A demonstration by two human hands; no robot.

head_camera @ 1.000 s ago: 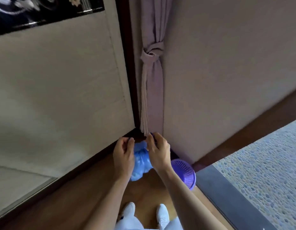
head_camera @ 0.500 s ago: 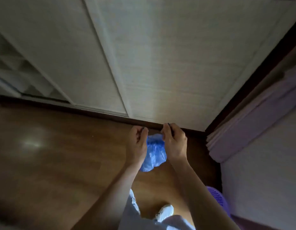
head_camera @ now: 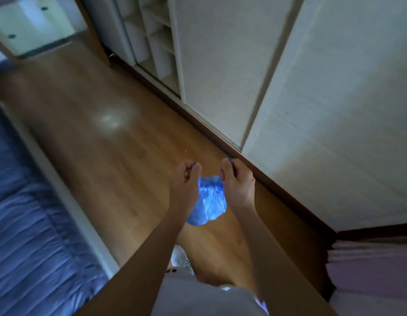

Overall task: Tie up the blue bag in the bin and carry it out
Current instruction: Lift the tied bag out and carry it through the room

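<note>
A small blue plastic bag point(head_camera: 209, 201) hangs in the air above the wooden floor, between my two hands. My left hand point(head_camera: 186, 181) pinches one blue end of the bag's top between thumb and fingers. My right hand point(head_camera: 237, 179) pinches the other end, and the two ends are pulled apart with the gathered mouth of the bag between them. The bag's body sags below my wrists. The bin is out of view apart from a purple sliver point(head_camera: 264, 306) at the bottom edge.
White sliding wardrobe doors point(head_camera: 312, 110) run along the right, with open shelves point(head_camera: 156, 42) further back. A bed with blue bedding point(head_camera: 26, 224) fills the left. A pink curtain point(head_camera: 369, 270) bunches at the lower right. Wooden floor point(head_camera: 106, 133) stretches ahead between bed and wardrobe.
The view has swung left, away from the curtain corner and the purple bin, toward the floor between bed and wardrobe. Both hands still hold the bag's ends, now pulled a little further apart.
</note>
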